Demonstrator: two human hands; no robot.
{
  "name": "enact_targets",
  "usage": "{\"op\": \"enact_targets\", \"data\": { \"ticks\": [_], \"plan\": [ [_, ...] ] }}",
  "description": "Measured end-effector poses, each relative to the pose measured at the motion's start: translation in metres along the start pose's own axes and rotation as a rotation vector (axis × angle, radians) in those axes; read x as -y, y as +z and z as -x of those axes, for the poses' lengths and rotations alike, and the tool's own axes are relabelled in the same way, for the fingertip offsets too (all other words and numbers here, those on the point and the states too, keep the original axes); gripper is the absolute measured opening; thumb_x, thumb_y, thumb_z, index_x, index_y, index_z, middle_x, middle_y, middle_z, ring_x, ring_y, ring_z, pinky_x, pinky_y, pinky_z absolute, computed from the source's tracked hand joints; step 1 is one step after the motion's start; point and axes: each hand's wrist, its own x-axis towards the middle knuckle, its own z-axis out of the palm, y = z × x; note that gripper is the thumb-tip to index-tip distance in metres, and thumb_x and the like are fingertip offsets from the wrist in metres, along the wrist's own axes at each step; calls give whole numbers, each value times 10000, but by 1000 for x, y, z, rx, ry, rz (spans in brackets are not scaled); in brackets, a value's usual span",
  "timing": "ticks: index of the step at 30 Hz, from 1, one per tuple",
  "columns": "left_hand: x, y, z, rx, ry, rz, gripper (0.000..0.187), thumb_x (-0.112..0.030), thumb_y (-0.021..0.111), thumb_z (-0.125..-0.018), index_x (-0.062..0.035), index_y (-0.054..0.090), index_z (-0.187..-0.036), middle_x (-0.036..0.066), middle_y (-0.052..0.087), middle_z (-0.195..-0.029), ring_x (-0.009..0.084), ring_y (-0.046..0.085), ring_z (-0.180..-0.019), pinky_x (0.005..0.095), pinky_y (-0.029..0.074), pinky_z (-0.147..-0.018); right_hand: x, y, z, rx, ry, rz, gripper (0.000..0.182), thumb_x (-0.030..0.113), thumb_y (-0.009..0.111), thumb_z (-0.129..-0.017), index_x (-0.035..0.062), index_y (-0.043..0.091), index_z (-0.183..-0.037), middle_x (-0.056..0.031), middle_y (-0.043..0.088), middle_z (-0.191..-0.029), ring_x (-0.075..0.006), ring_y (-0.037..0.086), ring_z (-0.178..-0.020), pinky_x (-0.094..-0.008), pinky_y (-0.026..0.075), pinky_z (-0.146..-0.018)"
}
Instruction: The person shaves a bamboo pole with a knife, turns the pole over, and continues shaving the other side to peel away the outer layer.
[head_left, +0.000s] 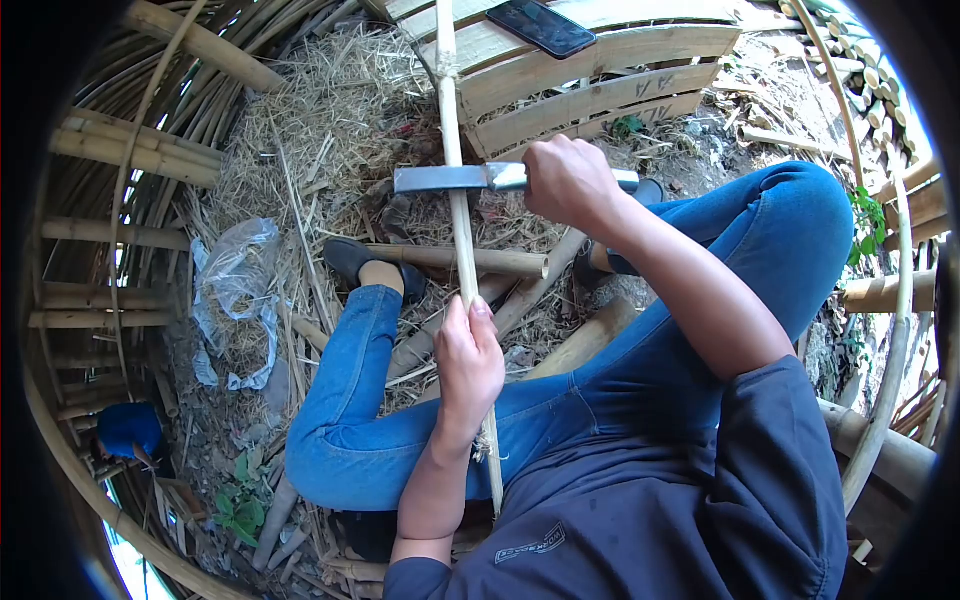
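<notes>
My left hand is wrapped round a slim pale bamboo pole, which runs from the top of the view down past my thigh. In my right hand is the handle of a knife with a short, broad, square-ended metal blade. The blade lies across the pole, above my left hand. A knot-like ring shows higher on the pole, and frayed fibres hang near its lower end. Under the pole, a thicker bamboo piece rests on the ground by my feet.
A slatted wooden crate stands in front with a phone on top. Dry straw covers the ground, with a clear plastic bag at left. Bamboo rails and cut bamboo poles flank both sides. A blue object is at far left.
</notes>
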Motion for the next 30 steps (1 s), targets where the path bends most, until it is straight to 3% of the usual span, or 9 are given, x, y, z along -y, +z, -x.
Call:
{"op": "enact_targets", "data": {
  "ticks": [4,10,16,19,20,26,30],
  "plan": [
    [5,8,-1,67,-16,114,310,-215,438,-1064,-16,523,-843,59,513,-581,178,505,-474,363,393,-474,-15,-3,-9,-15,87,31,140,140,677,-710,12,724,-743,-251,683,-741,-394,708,-728,-468,575,-712],
    [-14,-13,-11,259,-330,713,279,-313,400,-1095,-84,500,-970,-86,333,-627,-12,275,-491,171,224,-417,-1,-11,1,63,41,-48,154,155,691,-681,22,719,-753,-225,689,-753,-384,700,-731,-461,572,-723],
    [-15,-42,-16,314,-311,863,241,-328,416,-1089,-102,493,-1061,-55,374,-679,14,316,-521,164,265,-437,20,-27,15,115,-74,-129,155,149,688,-649,37,715,-753,-200,683,-737,-383,690,-732,-460,570,-722],
    [-10,-34,-16,177,-298,833,231,-330,421,-1087,-112,491,-1052,-40,397,-727,40,361,-557,171,297,-445,24,-29,21,138,-124,-157,144,154,685,-666,39,714,-748,-204,681,-733,-387,688,-725,-458,569,-723],
    [-2,-31,-16,137,-206,741,231,-336,410,-1089,-123,488,-1041,-29,405,-756,56,381,-582,181,309,-448,26,-28,22,159,-142,-144,142,156,686,-670,41,714,-747,-203,682,-732,-386,690,-724,-458,570,-722],
    [-12,-40,-13,262,-346,810,234,-330,397,-1094,-126,471,-1007,-58,357,-694,30,319,-510,178,252,-417,37,-19,32,265,-202,-39,143,173,695,-695,37,716,-733,-193,692,-716,-374,709,-712,-455,582,-686],
    [-12,-26,-9,130,-230,598,259,-326,384,-1097,-109,464,-981,-66,345,-651,13,296,-474,188,226,-400,39,-12,32,246,-161,-3,147,169,681,-699,25,710,-708,-208,685,-703,-387,706,-685,-460,581,-666]
  ]
}}
